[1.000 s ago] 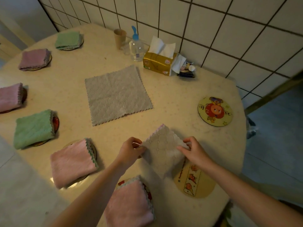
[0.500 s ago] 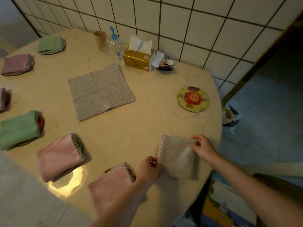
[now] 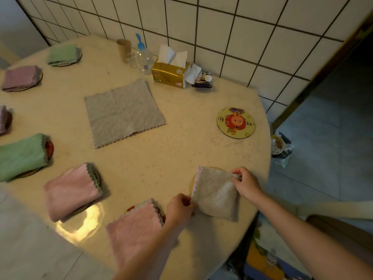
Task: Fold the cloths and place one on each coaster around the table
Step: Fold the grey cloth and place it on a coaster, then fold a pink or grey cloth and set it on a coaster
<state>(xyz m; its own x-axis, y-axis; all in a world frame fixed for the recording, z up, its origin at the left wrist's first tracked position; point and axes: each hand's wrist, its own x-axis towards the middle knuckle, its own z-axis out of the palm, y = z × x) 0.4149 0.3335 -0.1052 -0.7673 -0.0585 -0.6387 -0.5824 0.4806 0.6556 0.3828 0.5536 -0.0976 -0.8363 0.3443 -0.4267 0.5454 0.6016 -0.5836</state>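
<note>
both my hands on the folded beige cloth (image 3: 215, 194) at the near right edge of the table (image 3: 181, 150).

my left hand (image 3: 179, 212) pinches the cloth's near-left corner, fingers curled; my right hand (image 3: 245, 183) pinches its far-right corner. the cloth lies over a coaster (image 3: 192, 181), only a sliver of rim showing at its left. beyond it a bare cartoon coaster (image 3: 235, 122) sits near the table's right edge. an unfolded grey cloth (image 3: 123, 113) lies flat mid-table. to the left, folded pink cloths (image 3: 71, 191) and green cloths (image 3: 22, 156) rest on their coasters. a tissue box (image 3: 170, 74) and clear bottle (image 3: 143, 57) stand by the tiled wall (image 3: 232, 27).
</note>
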